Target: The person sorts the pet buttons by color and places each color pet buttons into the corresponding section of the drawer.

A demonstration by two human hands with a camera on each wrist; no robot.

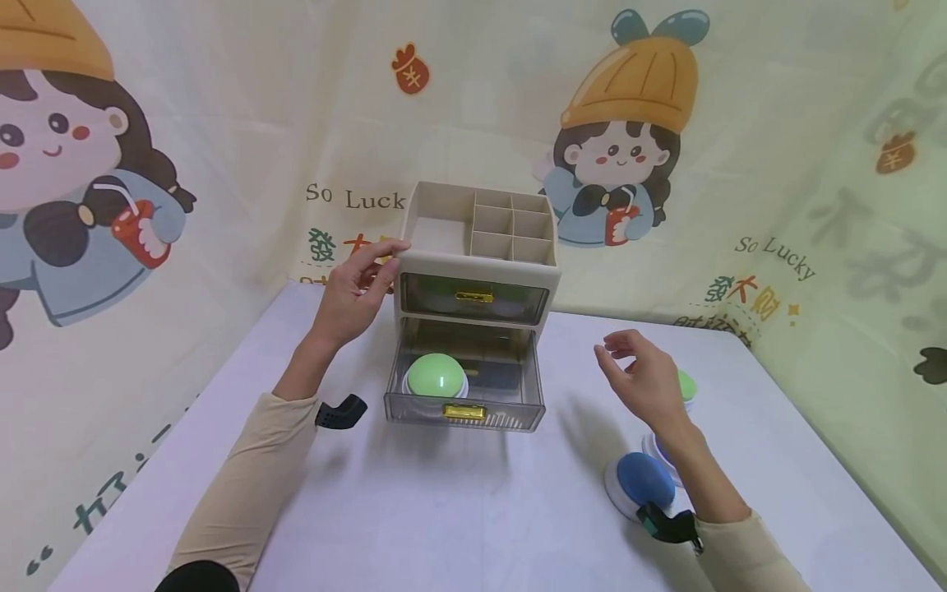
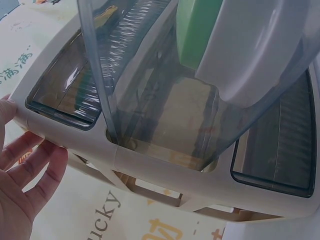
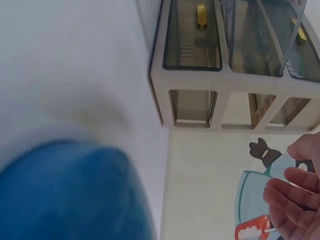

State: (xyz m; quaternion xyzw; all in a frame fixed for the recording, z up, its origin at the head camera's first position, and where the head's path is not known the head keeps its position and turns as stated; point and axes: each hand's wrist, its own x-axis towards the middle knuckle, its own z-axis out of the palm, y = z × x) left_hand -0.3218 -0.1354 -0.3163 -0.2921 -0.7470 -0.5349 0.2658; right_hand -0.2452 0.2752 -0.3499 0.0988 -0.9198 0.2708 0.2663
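A beige drawer organizer (image 1: 481, 259) stands on the table with its smoky clear middle drawer (image 1: 510, 415) pulled out. Inside that drawer, at the left, sits a round white container with a green domed lid (image 1: 436, 376). My left hand (image 1: 353, 296) holds the organizer's upper left edge, thumb at the front and fingers along the side. To the right of the organizer, my right hand (image 1: 642, 374) hovers with loosely bent fingers and nothing in them. Below it lies a round white container with a blue domed lid (image 1: 646, 479); another blue one is partly hidden behind the wrist.
Another green-lidded container (image 1: 687, 386) shows behind the right hand. The organizer's closed upper drawer (image 1: 473, 298) has a gold handle, and its top has several open compartments (image 1: 512, 226). A printed cloth (image 1: 473, 99) hangs behind the white table (image 1: 444, 526).
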